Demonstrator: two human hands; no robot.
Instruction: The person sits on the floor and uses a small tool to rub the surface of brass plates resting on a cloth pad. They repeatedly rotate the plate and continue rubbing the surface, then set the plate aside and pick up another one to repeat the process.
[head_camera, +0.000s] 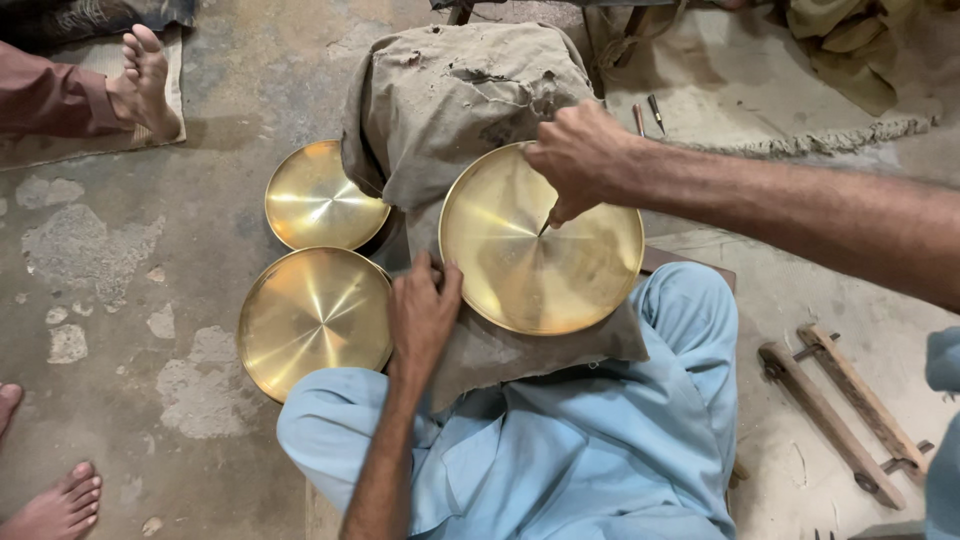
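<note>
A shiny brass plate (560, 285) lies on a grey cloth pad (450, 90) over my lap. My right hand (578, 158) is closed on a thin pointed metal tool (546, 226), its tip touching the plate near the middle. My left hand (422, 312) rests on the cloth at the plate's left rim, fingers curled against the edge. My legs in light blue trousers (600, 440) are crossed beneath the pad.
Two more brass plates (322, 195) (312, 318) lie on the concrete floor at the left. Other people's bare feet (148, 80) (60, 505) are at the left. Wooden tools (835, 410) lie at the right, small metal tools (652, 112) beyond the pad.
</note>
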